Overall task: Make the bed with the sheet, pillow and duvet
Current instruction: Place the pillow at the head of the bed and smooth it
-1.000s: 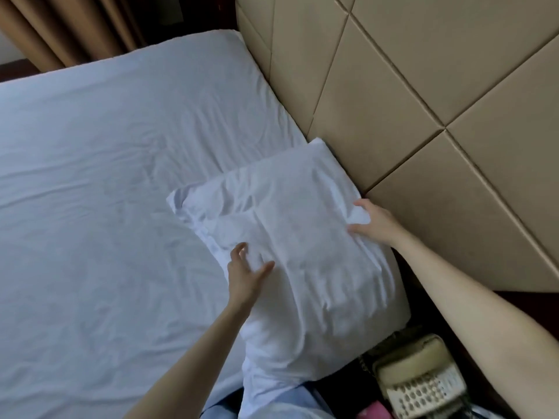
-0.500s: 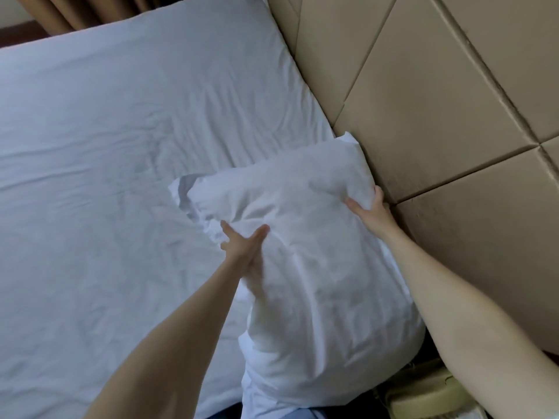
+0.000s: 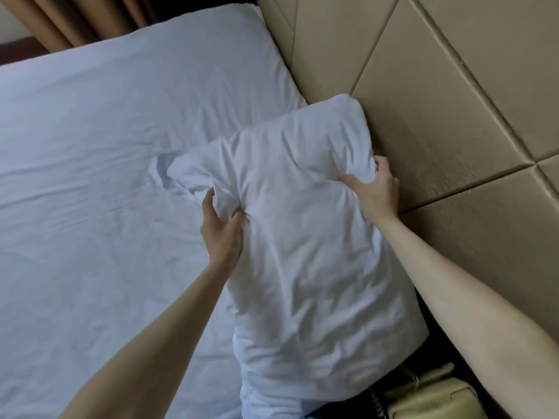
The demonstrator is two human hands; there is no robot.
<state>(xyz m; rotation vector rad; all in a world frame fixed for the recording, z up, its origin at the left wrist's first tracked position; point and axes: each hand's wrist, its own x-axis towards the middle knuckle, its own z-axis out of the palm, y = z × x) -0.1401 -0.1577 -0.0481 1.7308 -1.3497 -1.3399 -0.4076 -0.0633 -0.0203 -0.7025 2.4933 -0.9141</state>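
White sheet (image 3: 90, 182) covers the mattress across the left and centre of the frame, wrinkled, with brown curtains (image 3: 69, 22) in the upper left corner. Right of centre, the left hand (image 3: 222, 234) clenches a bunched fold of the white pillow (image 3: 302, 237), fingers curled into the fabric. That pillow lies at the bed's right edge, its far corner touching the tan padded headboard (image 3: 453, 101). Further right, the right hand (image 3: 373, 189) grips the pillow's headboard-side edge. A cream telephone (image 3: 429, 394) sits in the lower right corner.
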